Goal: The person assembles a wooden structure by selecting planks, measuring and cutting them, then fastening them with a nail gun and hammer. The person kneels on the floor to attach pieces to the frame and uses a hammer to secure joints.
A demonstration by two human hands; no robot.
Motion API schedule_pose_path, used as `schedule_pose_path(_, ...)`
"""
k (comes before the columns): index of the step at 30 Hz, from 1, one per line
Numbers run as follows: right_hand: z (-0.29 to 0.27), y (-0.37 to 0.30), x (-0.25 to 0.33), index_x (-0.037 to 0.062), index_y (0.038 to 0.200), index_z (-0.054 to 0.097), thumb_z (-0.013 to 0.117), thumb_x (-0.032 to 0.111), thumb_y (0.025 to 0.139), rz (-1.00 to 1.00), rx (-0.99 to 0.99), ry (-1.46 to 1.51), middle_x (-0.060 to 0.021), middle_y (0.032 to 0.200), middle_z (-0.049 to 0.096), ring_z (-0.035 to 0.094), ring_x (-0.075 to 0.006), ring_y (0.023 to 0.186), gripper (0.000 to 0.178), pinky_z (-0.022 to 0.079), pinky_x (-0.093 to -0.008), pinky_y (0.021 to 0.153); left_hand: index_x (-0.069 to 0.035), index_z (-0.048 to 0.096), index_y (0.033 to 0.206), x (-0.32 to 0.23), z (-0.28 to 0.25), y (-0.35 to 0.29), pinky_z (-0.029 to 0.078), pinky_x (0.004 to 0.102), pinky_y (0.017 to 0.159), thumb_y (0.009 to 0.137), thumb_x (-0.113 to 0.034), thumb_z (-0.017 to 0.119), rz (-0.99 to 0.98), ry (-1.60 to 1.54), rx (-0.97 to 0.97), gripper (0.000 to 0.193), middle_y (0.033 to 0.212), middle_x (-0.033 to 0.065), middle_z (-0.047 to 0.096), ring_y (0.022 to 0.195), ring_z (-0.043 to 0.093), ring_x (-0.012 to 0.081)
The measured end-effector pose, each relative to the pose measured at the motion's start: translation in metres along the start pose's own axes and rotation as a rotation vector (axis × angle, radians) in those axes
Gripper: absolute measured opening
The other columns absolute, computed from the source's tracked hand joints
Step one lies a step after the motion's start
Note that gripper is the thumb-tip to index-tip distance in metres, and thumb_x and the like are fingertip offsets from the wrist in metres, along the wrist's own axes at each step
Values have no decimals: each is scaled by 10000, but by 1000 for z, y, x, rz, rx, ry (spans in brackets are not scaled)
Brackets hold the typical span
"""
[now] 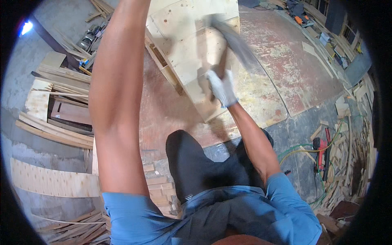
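In a white knitted work glove, my right hand point(223, 88) is closed round the brown handle of what looks like a hammer point(223, 61). The tool's dark grey head is smeared by motion, so its exact shape is unclear. It is raised over a pale plywood panel point(179, 24), which forms the top of a low wooden box-like piece; an open slot shows along its left side point(165, 63). My left arm point(116, 85) stretches forward past the upper edge of the picture, and the hand at its end is out of sight.
Worn reddish boards point(281, 45) lie under the piece. Stacked planks point(65, 122) line the left side. At the right are a red-and-black power tool point(321, 151), a green-yellow hose point(300, 150) and heaped wood offcuts point(353, 151). An orange tool point(300, 19) lies at the far right.
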State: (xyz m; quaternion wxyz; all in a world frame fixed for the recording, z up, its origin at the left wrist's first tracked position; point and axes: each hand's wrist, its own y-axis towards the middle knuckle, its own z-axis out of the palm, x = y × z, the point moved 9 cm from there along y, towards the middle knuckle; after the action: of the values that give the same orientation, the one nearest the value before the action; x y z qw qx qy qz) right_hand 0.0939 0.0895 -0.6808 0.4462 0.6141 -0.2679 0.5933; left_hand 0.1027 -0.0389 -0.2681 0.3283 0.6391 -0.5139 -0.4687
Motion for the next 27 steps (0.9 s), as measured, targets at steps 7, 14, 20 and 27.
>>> schedule_pose_path(7, 1, -14, 39, 61, 693, 576, 643, 182, 863, -97, -42, 157, 23, 550, 495, 469, -71, 475, 218, 372, -267, 454, 68, 655, 985, -8, -14, 4, 465, 511, 926, 961, -410, 334, -14, 6, -35, 577, 1046, 347, 629, 1049, 611, 465)
schedule_pose_path(14, -8, -4, 37, 47, 699, 579, 631, 218, 834, 1, -41, -43, 10, 533, 492, 471, -91, 420, 224, 373, -269, 410, 25, 611, 987, -20, -2, 4, 539, 511, 758, 965, -186, 402, 368, 486, -75, 297, 898, 316, 656, 902, 665, 445)
schedule_pose_path(20, 7, 15, 37, -39, 794, 629, 679, 239, 883, -79, 11, -283, -68, 601, 552, 539, -125, 556, 296, 445, -332, 509, 2, 589, 1039, -15, 6, 8, 551, 499, 713, 953, -118, 435, 429, 446, -75, 213, 855, 296, 655, 832, 675, 437)
schedule_pose_path(27, 7, 1, 92, 57, 762, 619, 669, 283, 887, -210, -21, 337, 17, 604, 544, 512, -67, 530, 263, 389, -268, 461, -7, 585, 1035, -8, 4, 11, 547, 502, 713, 941, -98, 449, 390, 407, -59, 188, 876, 295, 653, 864, 672, 430)
